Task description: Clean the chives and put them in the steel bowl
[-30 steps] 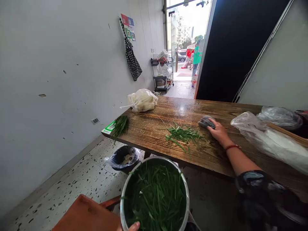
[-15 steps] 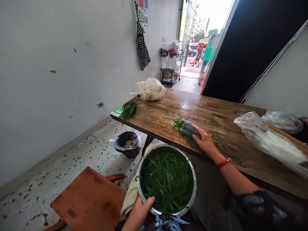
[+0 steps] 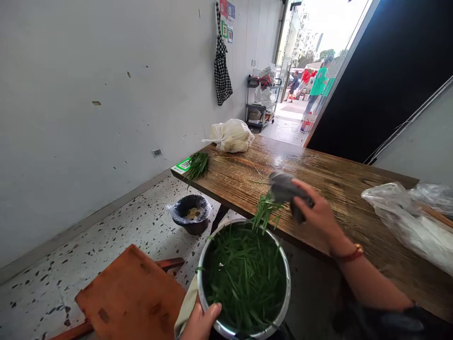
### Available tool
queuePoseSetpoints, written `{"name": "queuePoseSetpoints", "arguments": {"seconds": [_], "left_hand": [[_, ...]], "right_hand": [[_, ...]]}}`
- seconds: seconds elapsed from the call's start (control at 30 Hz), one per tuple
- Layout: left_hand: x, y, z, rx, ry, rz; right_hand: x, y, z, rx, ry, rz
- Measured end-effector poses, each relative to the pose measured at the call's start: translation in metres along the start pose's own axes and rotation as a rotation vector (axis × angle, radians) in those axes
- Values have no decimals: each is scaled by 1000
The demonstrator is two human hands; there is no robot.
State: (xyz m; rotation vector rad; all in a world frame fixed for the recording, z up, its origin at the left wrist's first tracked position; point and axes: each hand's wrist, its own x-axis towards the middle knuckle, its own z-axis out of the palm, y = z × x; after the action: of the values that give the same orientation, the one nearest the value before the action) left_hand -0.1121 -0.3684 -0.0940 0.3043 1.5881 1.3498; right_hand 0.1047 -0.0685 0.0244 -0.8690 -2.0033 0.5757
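My left hand (image 3: pixel 202 322) grips the rim of a round metal bowl (image 3: pixel 287 278), thumb over the edge. Cut green leaves, like chives (image 3: pixel 246 278), fill the bowl. In my right hand (image 3: pixel 316 212) is a grey cloth (image 3: pixel 285 188), blurred by motion, just above the table's near edge. A clump of cut greens (image 3: pixel 265 210) lies below the cloth and hangs over the table edge onto the bowl's far rim. My right wrist wears a red bracelet.
On the wooden table (image 3: pixel 233 182) lie a bunch of greens (image 3: pixel 198 165), a tied plastic bag (image 3: pixel 231 135) and more plastic bags (image 3: pixel 406 217) at right. A lined bin (image 3: pixel 193 229) and an orange-brown stool (image 3: pixel 130 297) stand on the floor at left.
The greens beside the cloth have moved off the tabletop, over the edge toward the bowl. My right hand has lifted the cloth slightly. The left hand still holds the rim.
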Motion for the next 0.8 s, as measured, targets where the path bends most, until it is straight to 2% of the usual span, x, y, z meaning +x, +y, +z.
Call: {"name": "queuePoseSetpoints", "arguments": {"seconds": [0.1,0.17,0.27,0.37,0.43,0.53,0.7,0.8], "left_hand": [[3,-1,-6,9,89,6],[3,1,-5,35,108,60],[4,10,8,92,112,189],[9,23,28,105,24,192],[12,30,41,24,-48,119],[14,37,57,-134,-102,-20],[10,42,67,-232,-73,-96],[8,44,65,-226,-32,-133]], "right_hand": [[41,79,-34,-123,119,224],[56,122,-43,-244,159,359],[63,150,-33,-297,99,345],[56,136,-11,-259,-20,231],[44,115,3,-207,-123,102],[9,78,18,-176,-194,18],[-53,8,33,-45,-305,-139],[-53,-21,32,41,-334,-203]]}}
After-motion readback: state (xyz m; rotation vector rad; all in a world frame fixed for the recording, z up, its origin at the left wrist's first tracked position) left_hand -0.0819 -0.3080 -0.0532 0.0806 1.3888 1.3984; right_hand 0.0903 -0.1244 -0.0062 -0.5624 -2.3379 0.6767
